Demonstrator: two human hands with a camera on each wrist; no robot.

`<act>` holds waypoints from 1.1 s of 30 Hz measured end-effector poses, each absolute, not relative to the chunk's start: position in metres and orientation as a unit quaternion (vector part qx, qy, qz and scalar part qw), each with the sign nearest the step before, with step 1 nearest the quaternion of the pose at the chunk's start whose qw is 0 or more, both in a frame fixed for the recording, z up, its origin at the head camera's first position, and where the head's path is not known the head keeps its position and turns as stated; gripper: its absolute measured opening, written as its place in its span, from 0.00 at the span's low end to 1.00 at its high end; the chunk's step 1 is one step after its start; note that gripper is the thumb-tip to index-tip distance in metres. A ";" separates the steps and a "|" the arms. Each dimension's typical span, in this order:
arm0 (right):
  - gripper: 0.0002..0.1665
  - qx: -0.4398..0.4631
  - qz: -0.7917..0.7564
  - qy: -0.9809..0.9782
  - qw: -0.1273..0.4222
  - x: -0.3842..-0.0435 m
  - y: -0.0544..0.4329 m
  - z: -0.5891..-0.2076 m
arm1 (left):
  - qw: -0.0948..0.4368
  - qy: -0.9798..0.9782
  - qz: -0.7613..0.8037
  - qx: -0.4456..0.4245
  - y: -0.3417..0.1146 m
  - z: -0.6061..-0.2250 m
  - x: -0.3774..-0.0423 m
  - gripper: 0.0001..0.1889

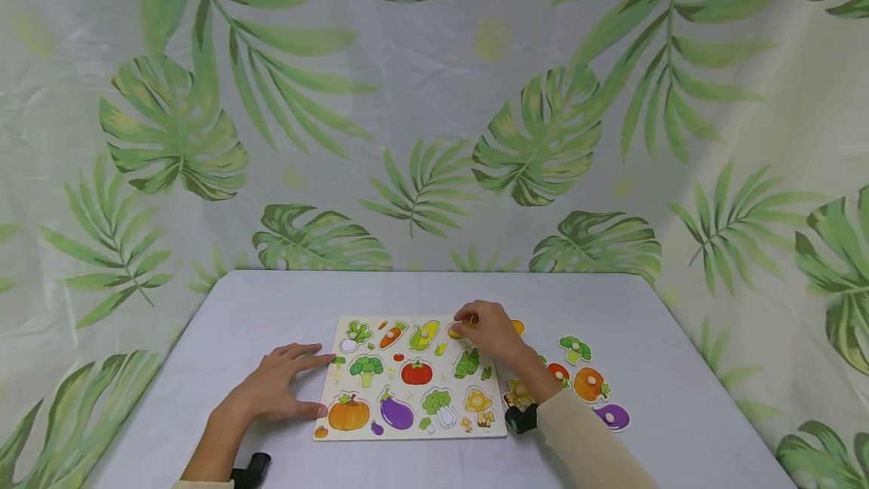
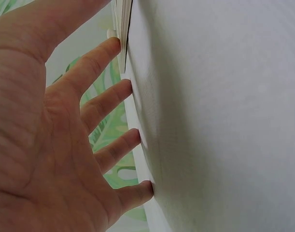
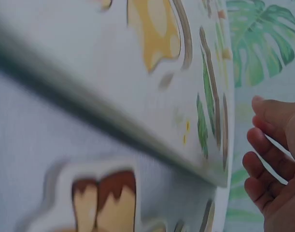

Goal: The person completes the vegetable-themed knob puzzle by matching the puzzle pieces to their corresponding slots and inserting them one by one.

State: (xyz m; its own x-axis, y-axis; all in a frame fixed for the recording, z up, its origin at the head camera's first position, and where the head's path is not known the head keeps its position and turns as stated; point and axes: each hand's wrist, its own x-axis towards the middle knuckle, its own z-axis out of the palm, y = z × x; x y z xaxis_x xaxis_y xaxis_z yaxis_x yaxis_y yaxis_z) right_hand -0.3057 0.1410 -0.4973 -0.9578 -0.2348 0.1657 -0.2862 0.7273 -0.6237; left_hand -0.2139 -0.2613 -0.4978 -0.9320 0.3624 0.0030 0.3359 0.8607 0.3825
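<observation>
On the white table lies a wooden vegetable puzzle board [image 1: 434, 429]. My left hand [image 1: 274, 383] spreads its fingers at the board's left edge, thumb near the lower corner. In the left wrist view, a fingertip [image 2: 113, 44] touches the board's side edge [image 2: 123, 34], and the other fingertips rest on the table. My right hand [image 1: 492, 330] is over the board's upper right corner, thumb and index close together beside a yellow-brown vegetable shape [image 1: 455, 331]. In the right wrist view its fingers [image 3: 256, 164] are curled; I cannot tell whether the fingertips pinch a piece.
Right of the board lie loose knobbed pieces: a broccoli [image 1: 575, 350], a tomato [image 1: 558, 373], a pumpkin [image 1: 589, 384], an eggplant [image 1: 615, 417] and a mushroom piece [image 1: 518, 392]. A yellow-orange piece [image 1: 519, 327] shows behind the right hand. A leaf-print curtain [image 1: 421, 96] hangs behind the table.
</observation>
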 end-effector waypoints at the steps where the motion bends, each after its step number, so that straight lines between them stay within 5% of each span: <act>1: 0.10 0.135 0.339 -0.930 0.041 -0.306 0.145 -0.497 | 0.036 0.964 0.193 0.179 -0.262 -0.498 -0.214 0.45; 21: 0.08 0.071 0.318 -0.944 0.053 -0.315 0.205 -0.511 | 0.033 0.964 0.190 0.181 -0.262 -0.498 -0.213 0.45; 33: 0.15 0.004 0.314 -0.947 0.065 -0.309 0.219 -0.514 | 0.033 0.965 0.189 0.180 -0.261 -0.499 -0.214 0.45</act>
State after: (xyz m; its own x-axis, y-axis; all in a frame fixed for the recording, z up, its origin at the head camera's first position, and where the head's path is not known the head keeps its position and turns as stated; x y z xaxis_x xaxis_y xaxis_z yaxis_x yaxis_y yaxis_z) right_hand -0.3088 0.2191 -0.5139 -0.9916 0.0329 0.1252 -0.0484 0.8031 -0.5938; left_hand -0.2137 -0.2614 -0.4992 -0.9330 0.3599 0.0050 0.3351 0.8637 0.3765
